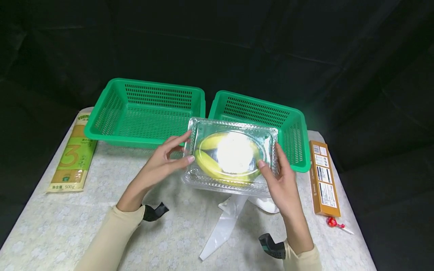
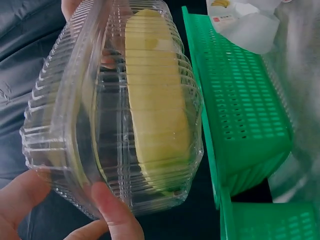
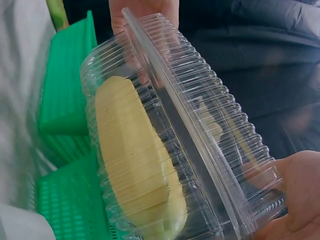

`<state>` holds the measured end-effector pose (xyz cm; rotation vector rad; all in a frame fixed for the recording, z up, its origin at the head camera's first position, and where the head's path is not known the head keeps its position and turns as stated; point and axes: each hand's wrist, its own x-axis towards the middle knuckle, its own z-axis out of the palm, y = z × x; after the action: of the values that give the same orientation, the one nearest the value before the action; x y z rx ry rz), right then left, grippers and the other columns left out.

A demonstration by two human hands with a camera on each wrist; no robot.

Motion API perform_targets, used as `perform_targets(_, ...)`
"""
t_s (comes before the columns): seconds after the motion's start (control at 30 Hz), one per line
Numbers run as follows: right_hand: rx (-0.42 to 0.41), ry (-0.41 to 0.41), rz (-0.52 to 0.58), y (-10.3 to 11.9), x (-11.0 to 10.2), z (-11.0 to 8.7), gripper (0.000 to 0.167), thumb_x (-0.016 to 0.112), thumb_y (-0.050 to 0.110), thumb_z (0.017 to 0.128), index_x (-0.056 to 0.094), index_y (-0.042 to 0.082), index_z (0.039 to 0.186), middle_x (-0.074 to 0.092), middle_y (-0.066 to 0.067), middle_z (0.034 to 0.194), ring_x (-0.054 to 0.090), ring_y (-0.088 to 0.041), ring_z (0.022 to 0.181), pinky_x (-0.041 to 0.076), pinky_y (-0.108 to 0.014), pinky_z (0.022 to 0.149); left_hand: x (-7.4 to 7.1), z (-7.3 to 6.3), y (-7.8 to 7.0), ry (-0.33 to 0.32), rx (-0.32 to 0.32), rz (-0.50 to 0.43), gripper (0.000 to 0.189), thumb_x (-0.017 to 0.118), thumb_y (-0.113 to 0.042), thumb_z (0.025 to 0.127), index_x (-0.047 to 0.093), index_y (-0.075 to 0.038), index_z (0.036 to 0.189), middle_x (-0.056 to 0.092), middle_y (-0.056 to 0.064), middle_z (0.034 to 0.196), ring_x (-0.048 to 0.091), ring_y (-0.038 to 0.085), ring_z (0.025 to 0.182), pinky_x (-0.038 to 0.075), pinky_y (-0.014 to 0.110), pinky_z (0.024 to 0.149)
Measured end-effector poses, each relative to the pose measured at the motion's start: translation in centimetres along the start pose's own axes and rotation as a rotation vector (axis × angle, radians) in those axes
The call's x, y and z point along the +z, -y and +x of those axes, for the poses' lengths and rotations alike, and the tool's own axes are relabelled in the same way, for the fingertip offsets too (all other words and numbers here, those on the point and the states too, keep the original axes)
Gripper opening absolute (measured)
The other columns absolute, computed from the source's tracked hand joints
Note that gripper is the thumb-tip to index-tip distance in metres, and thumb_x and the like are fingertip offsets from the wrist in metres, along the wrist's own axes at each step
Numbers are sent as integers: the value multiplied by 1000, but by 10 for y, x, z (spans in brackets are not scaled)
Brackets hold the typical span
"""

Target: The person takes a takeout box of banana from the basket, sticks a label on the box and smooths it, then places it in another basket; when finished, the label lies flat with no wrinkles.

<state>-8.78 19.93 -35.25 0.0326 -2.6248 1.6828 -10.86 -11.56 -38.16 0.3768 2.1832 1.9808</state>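
A clear plastic clamshell container [image 1: 227, 187] with a lid is held above the table by both hands, its lid facing up toward the head camera. Yellow bananas [image 1: 207, 164] lie inside it, partly hidden by bright glare on the lid. My left hand [image 1: 165, 160] grips the container's left end, thumb on top. At the right end my right hand [image 1: 284, 184] holds it, with the thumb over the lid edge. In both wrist views the ribbed container [image 2: 165, 187] appears closed, with a banana [image 3: 132, 155] showing through its wall.
Two green baskets [image 1: 144, 141] [image 1: 306, 150] stand behind. A spaghetti pack [image 1: 72, 158] lies left; an orange-brown box [image 1: 323, 178] and a red lollipop [image 1: 332, 222] lie right. White plastic [image 1: 223, 227] sits on the table beneath the container.
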Motion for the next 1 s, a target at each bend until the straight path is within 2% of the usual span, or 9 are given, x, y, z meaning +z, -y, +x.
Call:
perform_targets(0.17,-17,-25,-20,-3,-5,13,76,60,28,101,16,15,162,13,-4,170,9,-18,158,13,-47,129,3,15,-4,16,-22,20,73,70,-18,94,35,-29,157,42,9,151,46,32,129,58,39,93)
perform_targets(0.37,-21,-38,-26,-9,-10,27,75,59,28,101,18,12,162,17,-8,169,12,-21,157,15,-49,128,6,30,-6,33,-48,50,74,70,-19,94,32,-27,158,41,10,152,45,32,128,57,38,87)
perform_targets(0.57,-18,-52,-20,-12,-17,36,76,60,29,101,17,15,162,14,-6,170,9,-25,158,16,-53,127,14,46,-12,27,-83,75,77,70,-20,94,31,-28,159,40,9,151,46,28,125,55,34,82)
perform_targets(0.67,-20,-64,-40,-14,-21,39,75,58,31,101,17,18,163,16,-7,169,18,-30,155,28,-57,122,19,56,-15,32,-88,106,77,70,-22,94,30,-29,159,40,7,150,44,28,124,53,31,78)
perform_targets(0.73,-23,-76,-54,-15,-23,42,73,57,32,102,18,21,162,21,-8,168,28,-32,152,38,-58,113,21,64,-17,35,-80,128,77,70,-23,94,30,-29,159,41,7,149,43,28,123,50,32,79)
perform_targets(0.83,-16,-81,-67,-17,-26,47,74,56,36,102,17,23,163,24,-9,167,36,-32,148,46,-56,106,23,74,-19,37,-74,157,77,70,-26,94,29,-29,159,41,7,148,42,29,122,47,37,84)
perform_targets(0.9,4,-76,-74,-17,-28,50,75,56,39,101,15,24,163,21,-8,168,33,-33,150,44,-56,109,24,80,-22,37,-77,169,77,69,-26,94,29,-28,160,41,8,147,41,29,122,45,40,88)
perform_targets(1.0,29,-80,-73,-18,-32,58,78,57,43,100,14,26,163,15,-4,170,22,-31,154,34,-55,119,26,90,-24,34,-92,178,77,68,-27,94,27,-29,160,40,7,148,40,29,123,44,42,91)
